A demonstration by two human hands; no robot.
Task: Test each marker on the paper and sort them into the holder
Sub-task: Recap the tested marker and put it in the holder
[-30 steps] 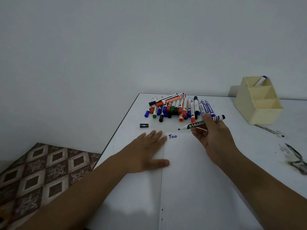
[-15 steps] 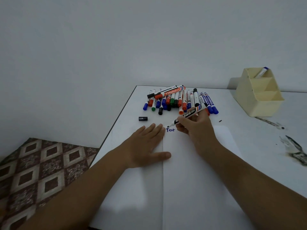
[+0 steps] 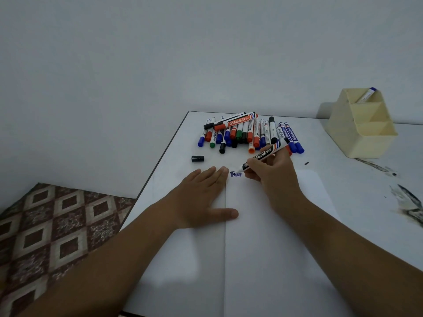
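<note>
We work on a smooth white tabletop (image 3: 357, 179), stained with dark ink smears on its right side, and on it lies the paper (image 3: 274, 248), a flat matte white sheet with a straight crease down its middle. Our left hand (image 3: 201, 200) lies flat with its fingers straight, pressing the sheet down just left of the writing; we judge it should press firmly so the sheet cannot slide under the stroke. Our right hand (image 3: 272, 172) has its fingers curled round the black marker (image 3: 261, 156), a slim glossy plastic barrel tilted low, its tip on the paper at the word "Test" (image 3: 236, 174). A short, light stroke beside that word, not over it, should show best whether the ink flows. At the far right stands the holder (image 3: 366, 133), a cream plastic box stepped into three compartments, with one marker in the rearmost. Behind the hands lies the pile (image 3: 247, 133) of capped round markers, and left of it a small black cap (image 3: 197, 158), apart on the tabletop.
</note>
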